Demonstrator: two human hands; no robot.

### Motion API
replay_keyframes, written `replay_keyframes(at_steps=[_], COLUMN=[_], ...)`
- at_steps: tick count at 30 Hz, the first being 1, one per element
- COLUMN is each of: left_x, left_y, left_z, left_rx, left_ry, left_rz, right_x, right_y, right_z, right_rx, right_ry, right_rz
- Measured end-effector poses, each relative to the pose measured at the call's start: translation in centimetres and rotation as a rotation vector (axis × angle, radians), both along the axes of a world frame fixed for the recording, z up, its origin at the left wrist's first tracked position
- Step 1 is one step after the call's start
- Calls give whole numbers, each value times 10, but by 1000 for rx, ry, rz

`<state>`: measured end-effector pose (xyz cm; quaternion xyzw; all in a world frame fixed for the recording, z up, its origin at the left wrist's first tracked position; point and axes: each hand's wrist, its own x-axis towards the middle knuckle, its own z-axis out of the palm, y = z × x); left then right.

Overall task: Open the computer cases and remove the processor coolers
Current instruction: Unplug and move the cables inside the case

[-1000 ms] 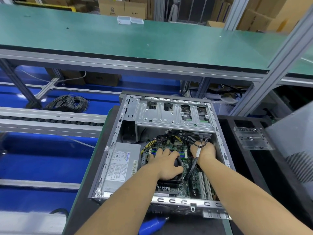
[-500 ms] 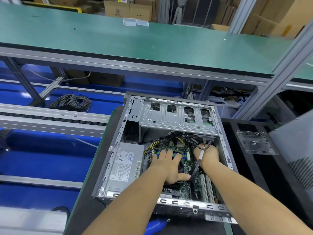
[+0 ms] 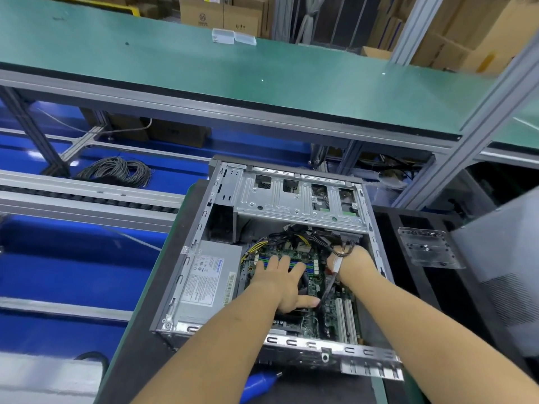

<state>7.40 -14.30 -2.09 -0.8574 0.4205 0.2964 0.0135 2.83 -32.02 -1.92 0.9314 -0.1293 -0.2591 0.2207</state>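
An open grey computer case [image 3: 186,275] lies on its side in front of me, motherboard facing up. My left hand [image 3: 280,284] lies flat on the dark processor cooler [image 3: 303,284], fingers spread and thumb stretched to the right; the cooler is almost wholly covered. My right hand [image 3: 354,262] is deep in the case's right side, among the black cable bundle [image 3: 341,250]. Its fingers point down and are hidden. A cable with a white label [image 3: 337,265] runs down between the two hands.
A silver power supply [image 3: 207,281] fills the case's left side, with a drive cage [image 3: 291,199] at the back. A blue tool handle [image 3: 259,381] lies before the case. A clear plastic bracket [image 3: 428,247] and a grey panel [image 3: 501,272] are on the right. A green shelf [image 3: 262,68] overhangs.
My left hand has gone from curled round the cooler to lying flat on it, with the thumb stretched out. The right hand stays by the cables.
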Motion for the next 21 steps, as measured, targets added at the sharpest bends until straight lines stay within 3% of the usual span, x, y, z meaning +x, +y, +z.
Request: replay_keyframes(at_steps=[5, 13, 19, 21], left_x=[1, 0, -1, -1], left_y=[1, 1, 2, 2], left_z=[1, 1, 0, 0], left_rx=[-38, -34, -55, -55], left_ry=[1, 9, -8, -10], left_rz=[2, 19, 27, 26], right_x=[-20, -29, -8, 2], right_y=[33, 33, 19, 7], right_z=[-10, -8, -6, -19], right_rx=[48, 46, 214, 372], right_ry=[-13, -209, -225, -298], right_rz=[170, -207, -312, -492])
